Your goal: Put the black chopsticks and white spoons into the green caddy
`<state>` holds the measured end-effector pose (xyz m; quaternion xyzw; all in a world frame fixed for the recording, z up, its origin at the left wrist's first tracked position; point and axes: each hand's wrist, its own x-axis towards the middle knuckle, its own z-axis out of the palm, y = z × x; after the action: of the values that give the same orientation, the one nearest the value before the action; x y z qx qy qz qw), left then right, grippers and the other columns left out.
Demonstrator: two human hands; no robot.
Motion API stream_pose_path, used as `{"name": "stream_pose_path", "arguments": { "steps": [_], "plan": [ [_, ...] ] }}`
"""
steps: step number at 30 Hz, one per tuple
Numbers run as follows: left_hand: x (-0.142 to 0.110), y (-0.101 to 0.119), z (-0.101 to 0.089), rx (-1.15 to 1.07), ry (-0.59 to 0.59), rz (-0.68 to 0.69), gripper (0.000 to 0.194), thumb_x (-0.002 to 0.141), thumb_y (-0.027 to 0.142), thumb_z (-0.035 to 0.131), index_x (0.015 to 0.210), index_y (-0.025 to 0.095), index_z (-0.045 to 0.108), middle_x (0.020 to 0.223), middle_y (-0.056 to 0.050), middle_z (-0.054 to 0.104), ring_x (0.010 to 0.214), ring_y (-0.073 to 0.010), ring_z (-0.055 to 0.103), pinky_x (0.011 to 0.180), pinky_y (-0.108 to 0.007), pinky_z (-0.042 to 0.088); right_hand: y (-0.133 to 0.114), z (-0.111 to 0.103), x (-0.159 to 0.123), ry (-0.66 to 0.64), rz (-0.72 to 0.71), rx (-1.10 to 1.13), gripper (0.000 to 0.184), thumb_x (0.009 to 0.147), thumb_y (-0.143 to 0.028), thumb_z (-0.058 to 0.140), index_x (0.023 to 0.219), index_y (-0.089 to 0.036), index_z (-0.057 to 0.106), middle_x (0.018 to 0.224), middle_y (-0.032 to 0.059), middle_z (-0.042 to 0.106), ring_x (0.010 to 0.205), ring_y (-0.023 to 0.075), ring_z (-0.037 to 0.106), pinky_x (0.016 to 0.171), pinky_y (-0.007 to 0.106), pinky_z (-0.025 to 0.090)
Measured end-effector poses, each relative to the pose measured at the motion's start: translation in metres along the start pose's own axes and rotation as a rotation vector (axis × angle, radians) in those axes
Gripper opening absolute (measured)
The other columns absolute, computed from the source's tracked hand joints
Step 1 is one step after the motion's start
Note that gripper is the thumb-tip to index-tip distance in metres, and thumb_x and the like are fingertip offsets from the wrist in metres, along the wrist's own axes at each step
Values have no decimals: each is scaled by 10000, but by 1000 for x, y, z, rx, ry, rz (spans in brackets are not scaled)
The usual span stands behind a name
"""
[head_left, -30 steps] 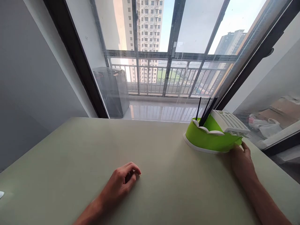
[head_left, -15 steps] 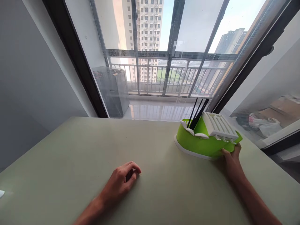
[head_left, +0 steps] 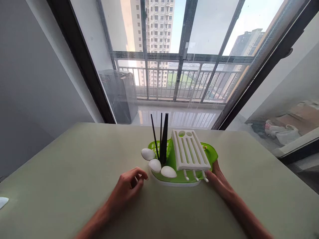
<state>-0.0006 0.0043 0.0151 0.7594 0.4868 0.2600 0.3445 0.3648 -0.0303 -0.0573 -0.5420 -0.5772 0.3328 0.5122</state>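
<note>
A green and white cutlery holder (head_left: 154,176) stands on the table in front of me. Black chopsticks (head_left: 163,139) rise from its left part. White spoons (head_left: 168,172), with oval bowls, lean outward over the rim there. A slotted white rack (head_left: 190,151) with small hooks covers the right part. My right hand (head_left: 216,176) grips the holder's right end, thumb at the front and fingers partly hidden behind it. Just left of the holder, my left hand (head_left: 132,182) rests on the table with loosely curled fingers. It holds nothing that I can see.
The pale table (head_left: 82,156) reaches to a glass door with a dark frame (head_left: 82,63). A white object (head_left: 3,201) is cut off at the left edge. Beyond the glass are a grey cabinet-like box (head_left: 119,96) and, at right, bags (head_left: 286,132) on the floor.
My right hand has brought the cutlery holder leftward and nearer, from the table's right side to the middle. My left hand has stayed almost in place.
</note>
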Motion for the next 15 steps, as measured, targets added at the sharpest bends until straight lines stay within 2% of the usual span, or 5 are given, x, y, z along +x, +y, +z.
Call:
{"name": "stream_pose_path", "arguments": {
  "steps": [4,8,11,15],
  "plan": [
    [-1,1,-4,-47,178,-89,220,884,358,512,820,210,662,734,-6,635,643,-155,528,597,-249,423,13,0,-3,-17,15,-60,714,941,-644,514,1542,-285,374,1518,100,506,1427,320,412,1207,506,283],
    [1,-1,-6,-120,240,-166,236,882,421,534,843,217,643,749,-5,638,674,-179,570,606,-262,431,12,7,-6,-44,42,3,760,913,-700,512,1536,-275,416,1480,103,557,1375,326,483,1173,494,354],
    [4,-4,-7,-219,264,-191,314,895,517,556,962,224,645,913,-34,705,830,-229,647,703,-296,480,7,9,-7,-60,95,51,782,867,-723,566,1497,-267,488,1462,100,579,1362,337,498,1170,490,364],
    [9,-9,-9,-426,323,-233,452,854,610,620,1088,224,647,1102,-78,725,1045,-300,661,847,-365,508,-1,10,-5,-60,178,228,676,816,-674,678,1345,-254,646,1385,108,647,1352,369,510,1163,506,372]
  ]
}}
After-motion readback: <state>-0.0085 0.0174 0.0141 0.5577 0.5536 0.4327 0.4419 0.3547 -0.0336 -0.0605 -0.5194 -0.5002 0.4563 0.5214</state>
